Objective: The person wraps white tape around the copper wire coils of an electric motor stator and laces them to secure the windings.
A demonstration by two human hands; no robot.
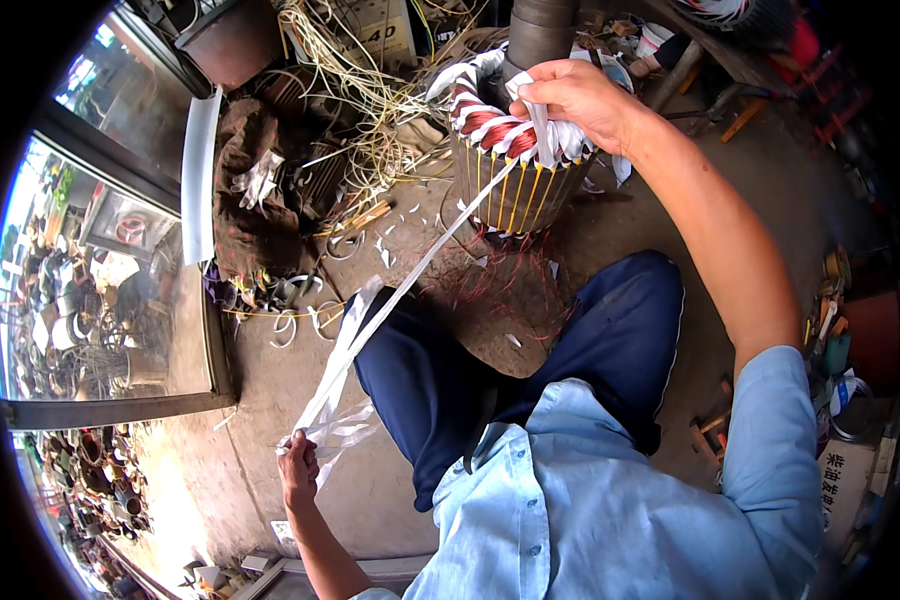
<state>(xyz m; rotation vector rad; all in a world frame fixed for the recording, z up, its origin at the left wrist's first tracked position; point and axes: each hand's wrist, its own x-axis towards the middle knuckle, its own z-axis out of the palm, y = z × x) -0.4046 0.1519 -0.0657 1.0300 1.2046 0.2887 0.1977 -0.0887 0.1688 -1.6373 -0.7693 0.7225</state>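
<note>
In front of my knees stands a motor stator (525, 195) with copper-red windings (488, 128) around its top, partly wrapped in white tape. Yellow strips line its slots. My right hand (577, 100) is at the top right of the windings, fingers pinched on a piece of white tape (541, 135) that hangs over the coil. From the stator's rim a long white cloth tape (410, 275) runs taut down to the left. Its lower end is gripped in my left hand (298, 468), low beside my left knee, with loose loops of tape hanging about the fist.
A grey pipe-like cylinder (540, 35) rises behind the stator. Tangled pale wire (360, 95) and a dark cloth bundle (255, 190) lie at the far left, near a glass door (120, 270). Tape scraps and thin red wires (500, 285) litter the floor. A carton (850, 480) stands at right.
</note>
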